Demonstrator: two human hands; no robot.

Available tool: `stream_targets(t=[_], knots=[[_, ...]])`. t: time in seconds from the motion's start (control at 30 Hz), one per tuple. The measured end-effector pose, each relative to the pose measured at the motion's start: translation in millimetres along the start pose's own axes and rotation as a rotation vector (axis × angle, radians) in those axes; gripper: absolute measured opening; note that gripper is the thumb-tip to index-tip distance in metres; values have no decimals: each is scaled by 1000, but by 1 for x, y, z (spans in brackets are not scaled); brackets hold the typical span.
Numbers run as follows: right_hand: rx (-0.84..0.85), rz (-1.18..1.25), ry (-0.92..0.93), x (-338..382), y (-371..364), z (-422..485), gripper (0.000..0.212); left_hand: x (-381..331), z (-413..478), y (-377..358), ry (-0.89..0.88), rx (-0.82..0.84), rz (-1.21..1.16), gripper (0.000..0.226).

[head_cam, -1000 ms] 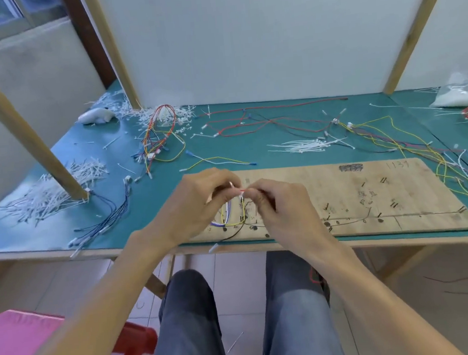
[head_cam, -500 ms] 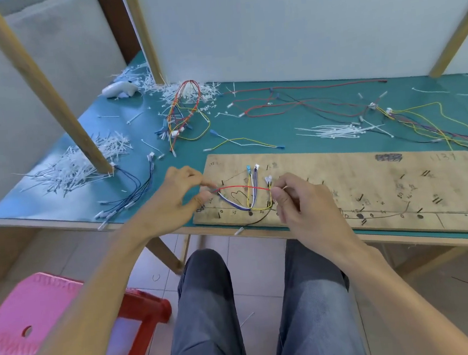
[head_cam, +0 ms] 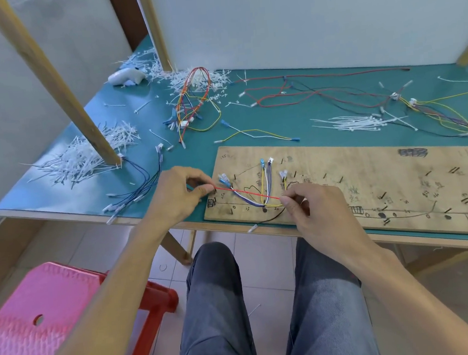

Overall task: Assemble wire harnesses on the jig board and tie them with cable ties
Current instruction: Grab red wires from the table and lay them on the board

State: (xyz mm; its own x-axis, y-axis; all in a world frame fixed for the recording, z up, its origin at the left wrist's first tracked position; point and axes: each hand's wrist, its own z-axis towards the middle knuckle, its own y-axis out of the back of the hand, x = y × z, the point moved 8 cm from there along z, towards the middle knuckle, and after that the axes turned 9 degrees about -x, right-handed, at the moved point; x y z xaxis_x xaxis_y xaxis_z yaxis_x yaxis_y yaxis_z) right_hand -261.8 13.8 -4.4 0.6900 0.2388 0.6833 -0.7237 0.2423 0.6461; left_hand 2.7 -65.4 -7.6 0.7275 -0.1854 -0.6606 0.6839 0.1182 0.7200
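A red wire [head_cam: 247, 193] is pinched taut between left hand [head_cam: 182, 194] and right hand [head_cam: 315, 212] over the wires [head_cam: 259, 192] at the jig board's [head_cam: 369, 182] left end; tension should be kept while it is laid along the pins.

The jig board [head_cam: 369, 182] runs off the picture's right side along the front edge of the bench [head_cam: 278, 116]. Its handwritten marks are too small to read. The right hand [head_cam: 318, 215] hides one end of the red wire [head_cam: 247, 193].
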Motion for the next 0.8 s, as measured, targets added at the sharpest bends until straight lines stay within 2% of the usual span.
stream_targets(t=[0.2,0.3,0.47,0.63,0.8], knots=[[-101,-34,13,-2,10,-4,8,-5,0,3,-49,-36,-53,28],[-130,5,2,-4,12,-8,6,-4,2,4,-65,-54,-82,24],[-62,-35,-14,-10,8,-10,7,-10,1,-3,-134,40,-24,26],[-11,-56,-36,-15,2,-10,9,-17,0,-6,-217,40,64,31],[16,-14,-86,-23,2,-14,10,-36,-4,-7,-440,92,258,36]])
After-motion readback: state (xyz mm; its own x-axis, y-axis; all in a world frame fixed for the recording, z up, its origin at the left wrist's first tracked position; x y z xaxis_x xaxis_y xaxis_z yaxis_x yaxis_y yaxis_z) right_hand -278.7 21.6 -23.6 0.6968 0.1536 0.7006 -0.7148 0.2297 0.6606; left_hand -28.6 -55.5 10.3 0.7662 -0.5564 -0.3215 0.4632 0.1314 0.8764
